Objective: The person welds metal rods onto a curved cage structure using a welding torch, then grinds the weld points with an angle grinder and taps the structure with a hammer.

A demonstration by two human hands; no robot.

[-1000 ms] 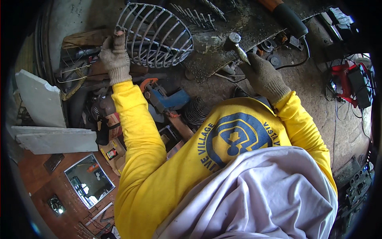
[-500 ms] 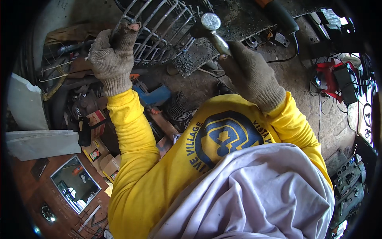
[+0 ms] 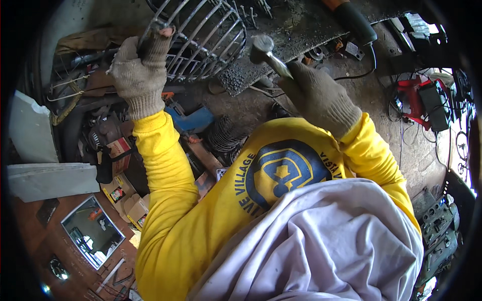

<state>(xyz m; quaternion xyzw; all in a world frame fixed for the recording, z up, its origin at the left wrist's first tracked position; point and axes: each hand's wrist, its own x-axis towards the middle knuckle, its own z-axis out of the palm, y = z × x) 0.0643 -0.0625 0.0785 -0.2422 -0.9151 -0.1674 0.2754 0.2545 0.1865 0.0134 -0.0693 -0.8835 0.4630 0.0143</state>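
Note:
A basket-like grille of welded metal rods (image 3: 213, 42) lies over the near edge of a dark metal work surface at the top. My left hand (image 3: 142, 70), in a knit work glove with a bare fingertip showing, is closed on the grille's left end. My right hand (image 3: 319, 93), gloved alike, grips the handle of a hammer (image 3: 263, 49). The hammer's metal head is raised just right of the grille, apart from it. Most of the handle is hidden inside my right hand.
A power tool with a dark body (image 3: 357, 22) lies on the work surface (image 3: 296, 30), its cord hanging down. A red and black machine (image 3: 419, 103) stands on the floor at right. Coiled wire (image 3: 226, 135), cardboard boxes (image 3: 125, 198) and a framed mirror (image 3: 94, 232) are at left.
The hammer has moved a little right and down, away from the grille, and its head has tilted. My left hand stays closed on the grille, almost unmoved.

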